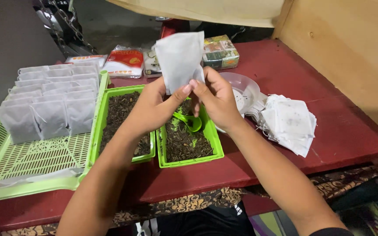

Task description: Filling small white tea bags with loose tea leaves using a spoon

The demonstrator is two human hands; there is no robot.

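Both my hands hold one white filter bag [179, 59] upright above two green trays of dark loose tea. My left hand [156, 107] pinches its lower left edge; my right hand [215, 98] pinches its lower right corner. Under my hands, the right green tray [211, 150] holds tea and a small green scoop [188, 120]. The left green tray [96, 131] is partly hidden by my left forearm.
A large light-green slotted tray [31, 161] at left holds rows of several filled white bags [51, 100]. A stack of empty white bags [290, 122] and a clear plastic dish [246, 89] lie to the right. Packets and a box [219, 52] sit at the back of the red table [337, 131].
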